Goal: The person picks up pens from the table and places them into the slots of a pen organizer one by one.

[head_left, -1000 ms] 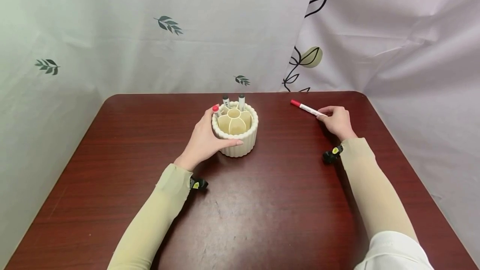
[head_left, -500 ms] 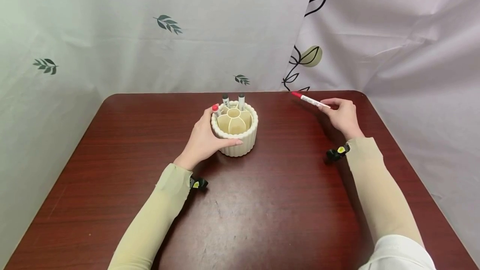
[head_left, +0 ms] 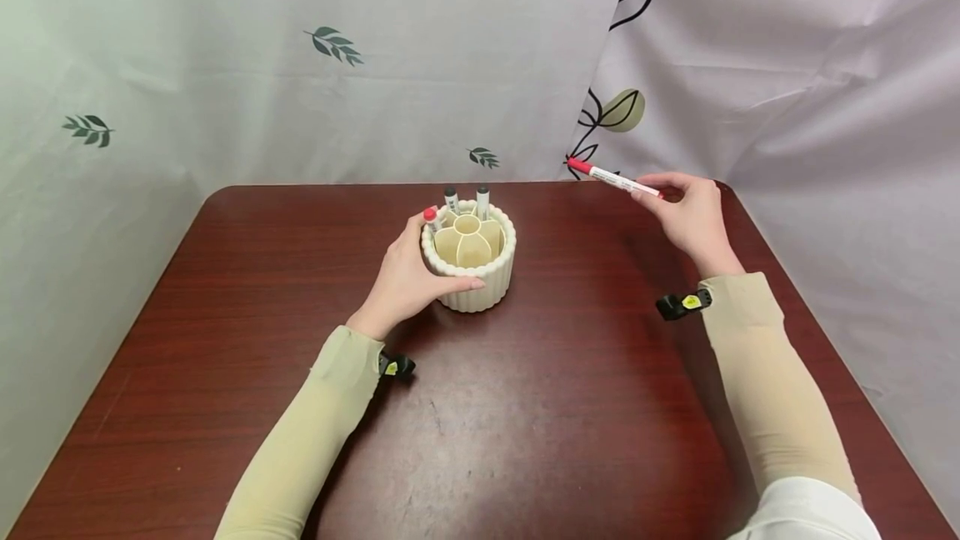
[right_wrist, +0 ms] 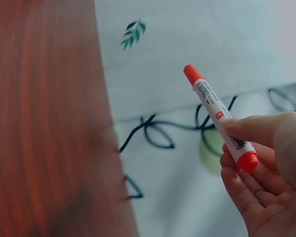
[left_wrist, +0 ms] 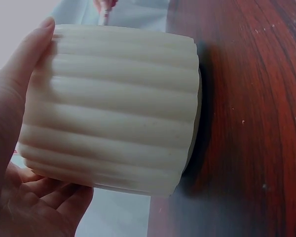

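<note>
My left hand (head_left: pixel 405 277) grips the side of a cream ribbed pen holder (head_left: pixel 480 294), thumb across its front and fingers round its left side. In the left wrist view the ribbed wall of the pen holder (left_wrist: pixel 113 108) fills the middle. Inside stand a red-capped marker (head_left: pixel 431 219) at the left and two black-capped markers (head_left: pixel 483 202) at the back. Off to the right, my right hand (head_left: pixel 693 215) pinches a white marker with a red cap (head_left: pixel 611 178) above the table, cap end pointing left. The right wrist view shows thumb and fingers on the marker's (right_wrist: pixel 219 116) lower half.
The dark red-brown wooden table (head_left: pixel 525 423) ends at a back edge against a pale curtain (head_left: pixel 412 65) with leaf prints. Petal-shaped dividers (head_left: pixel 474 250) split the pen holder round a central tube. Each wrist carries a black camera strap (head_left: pixel 682 304).
My right hand has lifted the red-capped marker off the table, upward and slightly right, and the marker's cap end now points further up. The left hand and pen holder stay put.
</note>
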{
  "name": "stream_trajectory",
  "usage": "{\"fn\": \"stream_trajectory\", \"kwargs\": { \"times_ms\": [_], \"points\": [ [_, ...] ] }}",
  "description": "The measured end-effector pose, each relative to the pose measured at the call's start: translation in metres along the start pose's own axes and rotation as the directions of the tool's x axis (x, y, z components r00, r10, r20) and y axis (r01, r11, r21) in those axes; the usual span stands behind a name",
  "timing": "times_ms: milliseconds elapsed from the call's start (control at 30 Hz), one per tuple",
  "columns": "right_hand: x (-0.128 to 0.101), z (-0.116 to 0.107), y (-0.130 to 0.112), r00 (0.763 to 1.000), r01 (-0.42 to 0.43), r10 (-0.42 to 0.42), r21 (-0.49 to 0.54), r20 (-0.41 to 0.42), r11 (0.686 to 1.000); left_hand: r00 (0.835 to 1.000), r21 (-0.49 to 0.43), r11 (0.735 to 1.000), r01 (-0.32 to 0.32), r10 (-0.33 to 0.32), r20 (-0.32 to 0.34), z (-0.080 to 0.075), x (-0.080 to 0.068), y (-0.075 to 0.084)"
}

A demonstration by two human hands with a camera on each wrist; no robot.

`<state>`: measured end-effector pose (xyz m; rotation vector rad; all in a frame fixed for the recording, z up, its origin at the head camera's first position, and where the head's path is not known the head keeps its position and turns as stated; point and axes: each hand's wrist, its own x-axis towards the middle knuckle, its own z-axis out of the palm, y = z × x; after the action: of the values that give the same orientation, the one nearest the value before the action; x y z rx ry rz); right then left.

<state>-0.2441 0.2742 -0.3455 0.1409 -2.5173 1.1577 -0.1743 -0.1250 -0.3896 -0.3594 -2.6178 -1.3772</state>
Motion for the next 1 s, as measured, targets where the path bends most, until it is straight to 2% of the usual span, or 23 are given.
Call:
{"fn": "stream_trajectory", "kwargs": {
  "times_ms": [300, 533, 733, 1000],
  "points": [
    [-0.006, -0.004, -0.036, 0.998, 0.070, -0.070, 0.066, 0.002, 0.995, 1.000, 0.001, 1.000, -0.001, 0.001, 0.003, -0.001, 0.000, 0.000],
    [-0.013, -0.005, -0.058, 0.997, 0.067, -0.071, 0.147, 0.017, 0.987, 1.000, 0.008, 1.000, 0.003, -0.003, -0.004, -0.001, 0.000, -0.002],
    [-0.021, -0.009, -0.087, 0.999, 0.036, -0.041, 0.280, 0.011, 0.959, 1.000, 0.003, 1.000, 0.005, -0.005, 0.008, -0.001, 0.002, -0.002],
    [-0.022, -0.006, -0.103, 0.996, 0.085, -0.082, 0.364, -0.022, 0.927, 1.000, -0.002, 1.000, 0.008, -0.008, 0.012, -0.001, 0.001, -0.003]
  ]
}}
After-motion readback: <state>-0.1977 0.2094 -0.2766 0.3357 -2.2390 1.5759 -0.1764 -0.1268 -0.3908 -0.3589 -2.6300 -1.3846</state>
